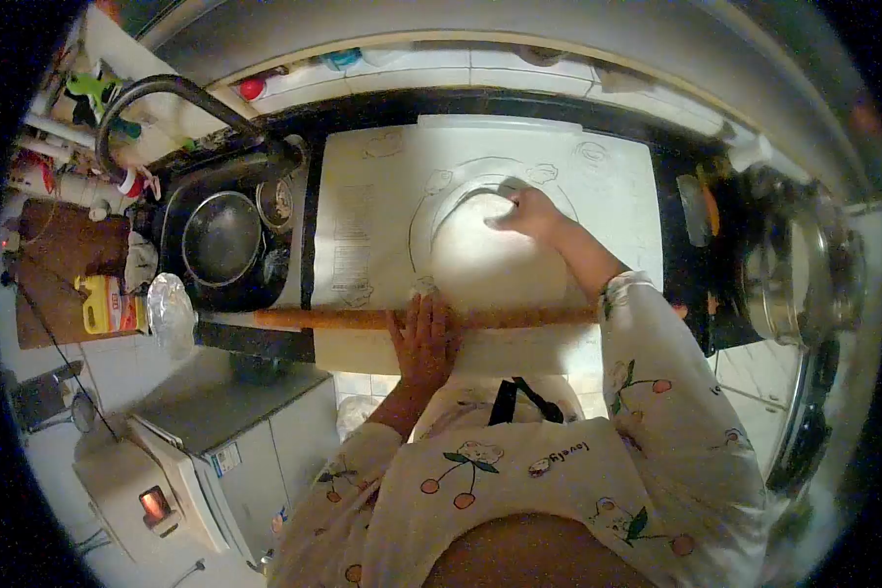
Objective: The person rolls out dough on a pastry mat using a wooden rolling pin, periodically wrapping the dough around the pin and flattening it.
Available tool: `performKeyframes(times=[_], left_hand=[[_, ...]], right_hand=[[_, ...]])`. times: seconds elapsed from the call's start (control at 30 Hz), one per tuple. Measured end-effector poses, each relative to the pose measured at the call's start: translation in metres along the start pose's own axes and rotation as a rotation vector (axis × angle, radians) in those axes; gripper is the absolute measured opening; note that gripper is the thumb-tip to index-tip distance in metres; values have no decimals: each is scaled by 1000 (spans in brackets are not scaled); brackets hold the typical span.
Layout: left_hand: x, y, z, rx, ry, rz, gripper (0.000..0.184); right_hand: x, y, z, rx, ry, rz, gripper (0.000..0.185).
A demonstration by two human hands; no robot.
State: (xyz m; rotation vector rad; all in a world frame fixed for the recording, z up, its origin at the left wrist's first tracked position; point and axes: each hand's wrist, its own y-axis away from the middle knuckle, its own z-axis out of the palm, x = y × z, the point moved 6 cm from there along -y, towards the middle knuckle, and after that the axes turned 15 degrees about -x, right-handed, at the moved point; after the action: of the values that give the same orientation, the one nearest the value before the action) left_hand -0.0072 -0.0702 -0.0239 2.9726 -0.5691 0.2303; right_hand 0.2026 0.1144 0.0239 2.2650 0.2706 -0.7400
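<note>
A sheet of pale dough lies on a white printed mat with ring lines and small drawings. My right hand is closed at the dough's far edge, thumb and fingers pinching it. A long wooden rolling pin lies across the near part of the mat, along the dough's near side. My left hand rests on the pin with its fingers stretched flat over it and pointing away from me. Bright light washes out the dough's surface, so its near outline is hard to see.
At the left is a dark sink with a round black pan inside, under a black faucet. A shiny silvery object stands near the pin's left end, beside a yellow jug. Metal pots stand at the right.
</note>
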Motion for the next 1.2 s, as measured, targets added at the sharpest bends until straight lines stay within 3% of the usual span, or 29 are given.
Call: performKeyframes(times=[0.07, 0.13, 0.23, 0.37, 0.47, 0.57, 0.67, 0.77, 0.83, 0.93, 1.03, 1.07, 1.2], left_hand=[[0, 8, -1, 48, 52, -22, 48], [0, 9, -3, 97, 96, -5, 46], [1, 6, 1, 141, 112, 23, 42], [-1, 4, 0, -36, 39, 39, 33], [-2, 11, 1, -41, 38, 70, 30], [-2, 16, -1, -97, 73, 134, 30], [1, 13, -10, -42, 30, 118, 31], [2, -1, -4, -86, 30, 140, 33], [3, -15, -9, -115, 15, 153, 36], [-3, -35, -4, -165, -29, 149, 38], [-3, -55, 3, -276, 28, 66, 45], [-3, -62, 4, -325, 62, 23, 48], [6, -100, -28, -18, -85, -17, 61]], right_hand=[[-5, -4, 10, 81, 155, -192, 58], [-30, 14, 18, 262, 376, -498, 47], [-34, 11, 8, 218, 124, -560, 43], [-20, -30, -21, 212, -333, -483, 45], [29, -49, -32, 414, -235, -91, 48], [81, -57, -28, 415, -34, 118, 52], [129, -31, 11, 621, -120, 66, 48], [155, 16, 50, 435, -149, 217, 41], [119, 69, 30, 389, -313, 243, 56], [112, 112, 17, 719, -128, 54, 50], [77, 134, 35, 456, 289, 155, 65], [88, 135, 45, 393, 199, 173, 76], [103, 100, 12, 618, 378, 46, 66]])
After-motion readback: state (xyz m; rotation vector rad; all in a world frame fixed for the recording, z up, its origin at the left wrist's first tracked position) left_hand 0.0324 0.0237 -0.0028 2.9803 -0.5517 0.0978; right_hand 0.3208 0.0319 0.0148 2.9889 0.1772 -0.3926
